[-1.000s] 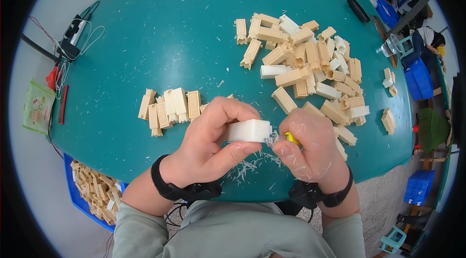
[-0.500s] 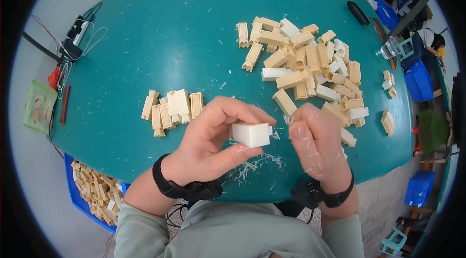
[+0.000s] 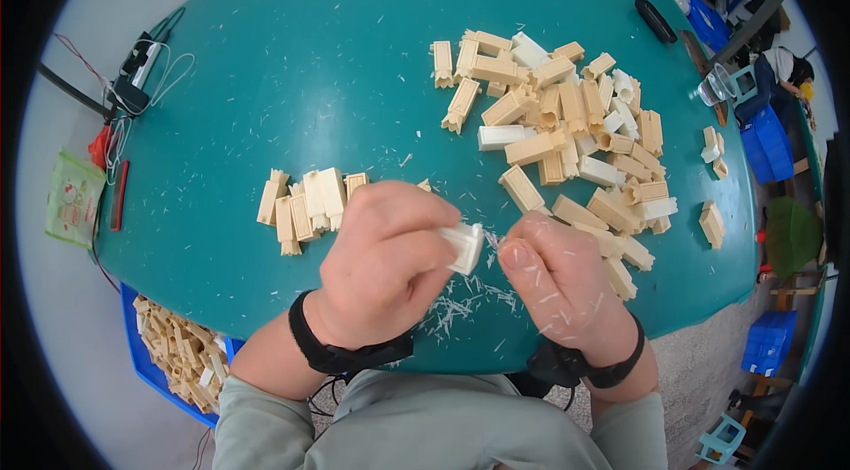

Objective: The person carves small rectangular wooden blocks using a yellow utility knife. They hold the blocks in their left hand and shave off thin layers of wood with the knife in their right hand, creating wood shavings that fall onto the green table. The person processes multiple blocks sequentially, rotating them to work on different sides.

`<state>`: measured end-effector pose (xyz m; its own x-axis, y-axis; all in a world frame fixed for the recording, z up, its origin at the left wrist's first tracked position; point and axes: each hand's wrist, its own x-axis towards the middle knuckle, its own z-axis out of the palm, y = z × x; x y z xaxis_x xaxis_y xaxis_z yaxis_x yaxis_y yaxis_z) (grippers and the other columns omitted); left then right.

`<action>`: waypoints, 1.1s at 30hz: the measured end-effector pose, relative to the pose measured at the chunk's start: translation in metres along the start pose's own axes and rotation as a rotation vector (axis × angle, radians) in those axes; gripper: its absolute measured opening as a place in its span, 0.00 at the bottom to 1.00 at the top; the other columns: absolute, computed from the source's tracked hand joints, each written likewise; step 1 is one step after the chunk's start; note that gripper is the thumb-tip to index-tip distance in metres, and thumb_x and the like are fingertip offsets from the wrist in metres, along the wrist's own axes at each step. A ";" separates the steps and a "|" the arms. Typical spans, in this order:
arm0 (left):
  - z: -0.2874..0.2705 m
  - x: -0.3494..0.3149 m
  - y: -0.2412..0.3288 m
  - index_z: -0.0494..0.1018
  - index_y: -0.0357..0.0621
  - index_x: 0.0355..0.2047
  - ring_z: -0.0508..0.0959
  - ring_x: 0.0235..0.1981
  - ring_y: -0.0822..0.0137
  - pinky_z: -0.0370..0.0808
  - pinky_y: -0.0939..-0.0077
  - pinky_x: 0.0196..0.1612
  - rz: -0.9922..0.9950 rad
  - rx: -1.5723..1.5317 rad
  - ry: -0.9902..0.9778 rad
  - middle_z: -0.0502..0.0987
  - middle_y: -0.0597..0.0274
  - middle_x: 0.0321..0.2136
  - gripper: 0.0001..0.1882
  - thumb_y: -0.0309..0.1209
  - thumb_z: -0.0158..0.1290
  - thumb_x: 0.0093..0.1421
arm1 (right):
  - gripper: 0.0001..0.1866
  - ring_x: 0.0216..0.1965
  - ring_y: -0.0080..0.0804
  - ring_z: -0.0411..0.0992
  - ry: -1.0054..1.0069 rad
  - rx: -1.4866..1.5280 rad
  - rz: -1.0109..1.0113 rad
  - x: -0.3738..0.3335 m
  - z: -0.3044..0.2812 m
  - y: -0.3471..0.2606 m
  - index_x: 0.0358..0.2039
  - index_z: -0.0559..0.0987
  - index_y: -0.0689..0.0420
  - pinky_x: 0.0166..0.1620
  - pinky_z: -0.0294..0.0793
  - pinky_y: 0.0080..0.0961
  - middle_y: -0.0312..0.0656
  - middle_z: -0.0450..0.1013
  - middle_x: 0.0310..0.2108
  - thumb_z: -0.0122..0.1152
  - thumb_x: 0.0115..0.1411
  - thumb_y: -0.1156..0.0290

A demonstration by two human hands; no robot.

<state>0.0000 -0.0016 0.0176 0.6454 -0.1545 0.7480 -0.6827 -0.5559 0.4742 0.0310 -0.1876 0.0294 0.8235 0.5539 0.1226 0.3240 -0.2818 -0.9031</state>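
Observation:
My left hand (image 3: pixel 385 262) is wrapped round a white rectangular plastic piece (image 3: pixel 465 247), whose recessed face and rimmed end show past the fingers. Just right of it, my right hand (image 3: pixel 562 280) is closed with the thumb against the forefinger; whatever it grips is hidden. White shavings cling to the right hand's skin. More thin white shavings (image 3: pixel 465 302) litter the green table (image 3: pixel 266 98) below the piece. Several beige and white pieces (image 3: pixel 301 209) lie in a small group beyond my left hand. A larger heap of similar pieces (image 3: pixel 553 107) spreads beyond my right hand.
A blue bin (image 3: pixel 142 359) full of beige pieces stands at the lower left. A power strip (image 3: pixel 137 72) with cables and a green-white bag (image 3: pixel 73 196) are at the left edge. On the right are a black case (image 3: pixel 655 21), a clear cup (image 3: pixel 713 85) and a person (image 3: pixel 784 72).
My left hand has turned the white piece over, so its recessed face shows instead of a smooth side. My right hand has come closer to it, moving slightly left and down.

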 end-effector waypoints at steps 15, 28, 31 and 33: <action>-0.003 -0.003 -0.005 0.70 0.40 0.27 0.71 0.34 0.57 0.71 0.71 0.32 0.184 0.075 -0.027 0.72 0.56 0.33 0.13 0.21 0.55 0.36 | 0.18 0.18 0.43 0.61 -0.075 -0.017 0.065 0.001 -0.001 -0.001 0.21 0.66 0.61 0.23 0.61 0.32 0.47 0.62 0.17 0.47 0.62 0.61; -0.002 -0.003 -0.006 0.71 0.42 0.25 0.70 0.34 0.59 0.71 0.72 0.32 0.199 0.127 0.027 0.72 0.57 0.34 0.14 0.21 0.56 0.34 | 0.18 0.17 0.36 0.60 -0.085 0.126 0.091 -0.001 -0.003 -0.006 0.22 0.68 0.62 0.23 0.61 0.28 0.44 0.61 0.17 0.46 0.63 0.62; -0.002 -0.003 -0.007 0.71 0.42 0.25 0.70 0.33 0.59 0.70 0.73 0.31 0.224 0.151 0.009 0.72 0.57 0.34 0.13 0.24 0.56 0.34 | 0.18 0.17 0.38 0.61 -0.094 0.113 0.082 -0.001 -0.001 -0.005 0.22 0.68 0.62 0.23 0.61 0.28 0.44 0.62 0.16 0.46 0.63 0.61; 0.000 -0.004 -0.009 0.71 0.42 0.25 0.70 0.33 0.59 0.70 0.73 0.31 0.246 0.160 0.024 0.72 0.57 0.35 0.13 0.25 0.55 0.34 | 0.18 0.17 0.39 0.61 -0.103 0.096 0.088 -0.001 -0.002 -0.005 0.22 0.68 0.62 0.23 0.61 0.29 0.44 0.61 0.16 0.47 0.63 0.61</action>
<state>0.0036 0.0043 0.0109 0.4578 -0.2826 0.8430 -0.7538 -0.6261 0.1995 0.0297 -0.1881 0.0348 0.7927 0.6096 0.0027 0.2028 -0.2595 -0.9442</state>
